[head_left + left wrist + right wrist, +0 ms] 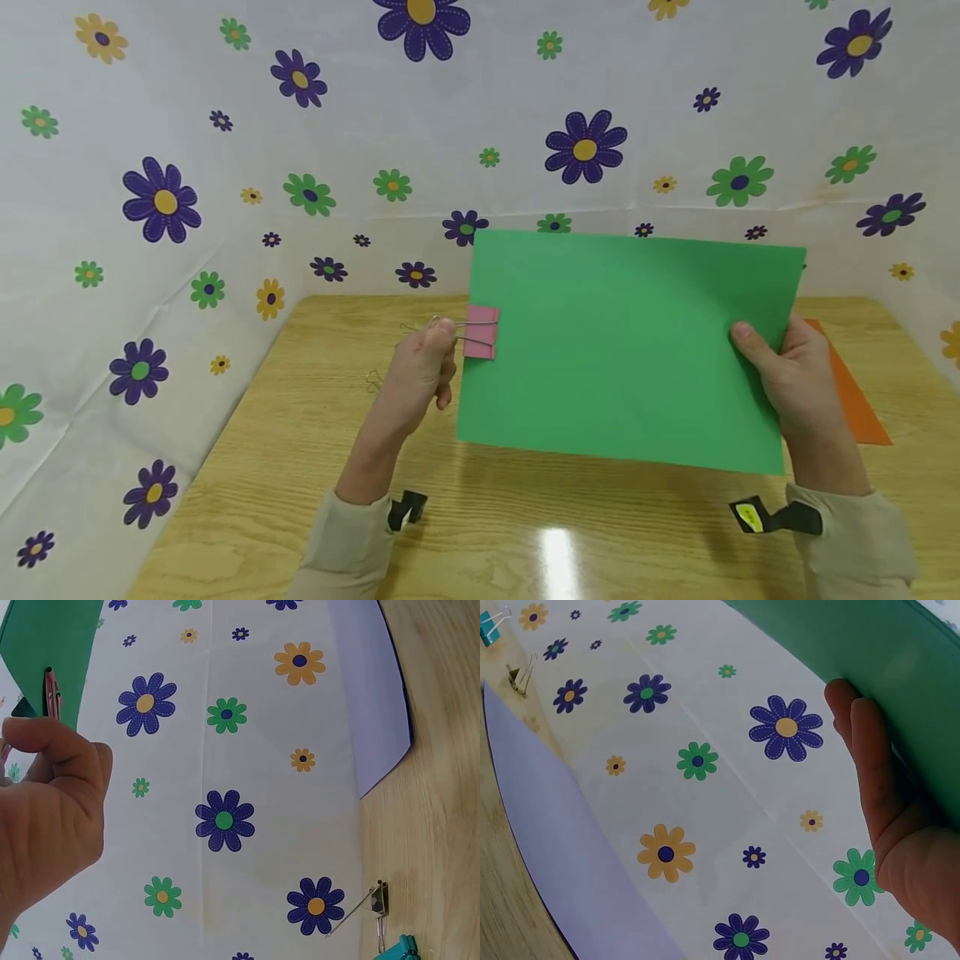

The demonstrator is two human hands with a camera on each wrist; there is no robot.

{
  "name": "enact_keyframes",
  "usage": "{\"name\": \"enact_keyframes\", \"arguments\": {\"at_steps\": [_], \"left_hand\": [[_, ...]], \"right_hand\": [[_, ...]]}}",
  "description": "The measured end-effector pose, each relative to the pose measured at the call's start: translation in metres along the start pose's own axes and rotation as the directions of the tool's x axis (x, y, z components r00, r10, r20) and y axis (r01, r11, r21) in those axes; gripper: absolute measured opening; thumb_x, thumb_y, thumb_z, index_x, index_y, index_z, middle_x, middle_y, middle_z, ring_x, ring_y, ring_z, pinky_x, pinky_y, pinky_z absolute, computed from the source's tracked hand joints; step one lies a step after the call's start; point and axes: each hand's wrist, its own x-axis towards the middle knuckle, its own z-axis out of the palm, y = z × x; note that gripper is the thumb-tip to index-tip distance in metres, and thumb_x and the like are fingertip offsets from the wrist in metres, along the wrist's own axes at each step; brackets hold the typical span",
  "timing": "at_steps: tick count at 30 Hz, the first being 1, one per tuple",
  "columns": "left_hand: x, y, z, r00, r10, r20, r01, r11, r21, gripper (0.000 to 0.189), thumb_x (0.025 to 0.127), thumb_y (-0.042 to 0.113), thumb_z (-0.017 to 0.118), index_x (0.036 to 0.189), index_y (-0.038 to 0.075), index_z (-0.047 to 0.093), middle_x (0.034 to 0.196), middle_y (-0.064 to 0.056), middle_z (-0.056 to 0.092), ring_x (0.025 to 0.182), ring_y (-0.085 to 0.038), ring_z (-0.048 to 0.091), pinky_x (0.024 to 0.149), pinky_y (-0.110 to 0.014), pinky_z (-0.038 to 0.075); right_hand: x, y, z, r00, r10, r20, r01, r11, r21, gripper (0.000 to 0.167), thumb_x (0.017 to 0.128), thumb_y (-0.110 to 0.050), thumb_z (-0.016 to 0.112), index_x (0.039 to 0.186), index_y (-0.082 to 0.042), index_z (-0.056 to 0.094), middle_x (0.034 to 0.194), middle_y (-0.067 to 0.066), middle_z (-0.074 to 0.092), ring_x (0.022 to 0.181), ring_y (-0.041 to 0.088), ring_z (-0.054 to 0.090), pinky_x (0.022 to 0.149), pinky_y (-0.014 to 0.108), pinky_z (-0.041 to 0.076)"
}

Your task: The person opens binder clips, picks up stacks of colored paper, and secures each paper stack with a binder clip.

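Note:
A large green sheet of paper [615,350] is held up above the table between both hands. A pink binder clip [481,332] sits on its left edge, wire handles pointing left. My left hand [416,371] pinches those handles between thumb and curled fingers; the left wrist view shows the same hand [56,787] next to the clip [51,694], seen side-on. At the sheet's right edge, my right hand [802,387] grips the paper, thumb on the front face and fingers behind. Those fingers [870,750] lie against the green back in the right wrist view.
An orange sheet [855,400] lies on the wooden table [300,492] behind the right hand. Both wrist views show a lavender sheet [371,690], a dark binder clip [380,898] and a teal binder clip [401,949]. A flower-patterned cloth [480,100] encloses the table's back and sides.

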Motion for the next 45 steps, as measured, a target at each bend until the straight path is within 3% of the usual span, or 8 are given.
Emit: {"name": "enact_keyframes", "arguments": {"at_steps": [7, 16, 25, 32, 37, 41, 45], "left_hand": [[0.002, 0.001, 0.000, 1.000, -0.027, 0.005, 0.027, 0.998, -0.048, 0.045, 0.096, 0.042, 0.048, 0.067, 0.011, 0.034, 0.055, 0.005, 0.023, 0.047, -0.010, 0.023, 0.040, -0.022, 0.031], [0.001, 0.003, -0.007, 0.994, -0.110, 0.010, 0.109, 0.990, 0.095, 0.037, 0.097, 0.041, 0.048, 0.082, 0.007, 0.044, 0.060, 0.003, 0.029, 0.053, -0.012, 0.029, 0.046, -0.023, 0.032], [-0.001, 0.007, -0.015, 0.993, -0.097, 0.061, 0.083, 0.977, 0.198, 0.035, 0.097, 0.039, 0.055, 0.081, 0.010, 0.044, 0.068, 0.000, 0.034, 0.055, -0.014, 0.031, 0.051, -0.025, 0.032], [-0.001, 0.007, -0.016, 0.994, -0.089, 0.062, 0.074, 0.974, 0.215, 0.029, 0.097, 0.034, 0.058, 0.097, 0.005, 0.053, 0.075, -0.002, 0.037, 0.059, -0.014, 0.035, 0.054, -0.026, 0.036], [-0.001, 0.005, -0.016, 0.997, -0.060, 0.051, 0.048, 0.976, 0.211, 0.031, 0.097, 0.029, 0.059, 0.114, 0.002, 0.059, 0.087, -0.005, 0.046, 0.074, -0.018, 0.043, 0.059, -0.026, 0.042], [-0.001, 0.004, -0.016, 0.998, -0.048, 0.039, 0.039, 0.978, 0.204, 0.039, 0.097, 0.025, 0.060, 0.126, 0.001, 0.057, 0.097, -0.007, 0.049, 0.083, -0.020, 0.044, 0.066, -0.027, 0.046], [0.000, 0.004, -0.017, 0.998, -0.060, 0.019, 0.055, 0.979, 0.195, 0.039, 0.097, 0.024, 0.061, 0.128, 0.001, 0.054, 0.106, -0.009, 0.048, 0.090, -0.021, 0.045, 0.074, -0.030, 0.047]], "right_hand": [[0.000, 0.000, -0.001, 1.000, 0.002, 0.004, -0.002, 0.999, -0.034, 0.030, 0.100, -0.001, 0.055, 0.125, -0.015, 0.063, 0.096, -0.003, 0.071, 0.071, 0.008, 0.072, 0.058, 0.023, 0.057], [0.000, -0.002, -0.002, 0.998, 0.058, 0.007, -0.057, 0.998, -0.037, 0.027, 0.100, -0.004, 0.055, 0.124, -0.016, 0.060, 0.097, -0.004, 0.071, 0.072, 0.008, 0.072, 0.059, 0.024, 0.058], [0.001, -0.003, -0.003, 0.996, 0.087, 0.008, -0.086, 0.995, -0.047, 0.025, 0.101, -0.006, 0.056, 0.122, -0.017, 0.060, 0.094, -0.005, 0.072, 0.071, 0.008, 0.072, 0.059, 0.023, 0.058], [0.001, -0.002, -0.005, 0.993, 0.116, 0.005, -0.115, 0.992, -0.056, 0.023, 0.101, -0.008, 0.056, 0.122, -0.018, 0.058, 0.093, -0.005, 0.071, 0.072, 0.008, 0.072, 0.060, 0.023, 0.058], [0.001, -0.002, -0.004, 0.994, 0.107, 0.029, -0.106, 0.994, -0.022, 0.026, 0.101, -0.007, 0.054, 0.125, -0.017, 0.057, 0.099, -0.004, 0.071, 0.077, 0.009, 0.072, 0.064, 0.024, 0.059], [0.001, -0.003, -0.003, 0.995, 0.094, 0.038, -0.095, 0.995, 0.008, 0.027, 0.101, -0.006, 0.054, 0.126, -0.016, 0.058, 0.100, -0.004, 0.071, 0.080, 0.009, 0.071, 0.066, 0.024, 0.059], [0.000, -0.002, -0.003, 0.995, 0.092, 0.034, -0.093, 0.995, 0.031, 0.027, 0.101, -0.006, 0.055, 0.125, -0.017, 0.060, 0.099, -0.004, 0.072, 0.078, 0.009, 0.071, 0.066, 0.024, 0.059]]}}
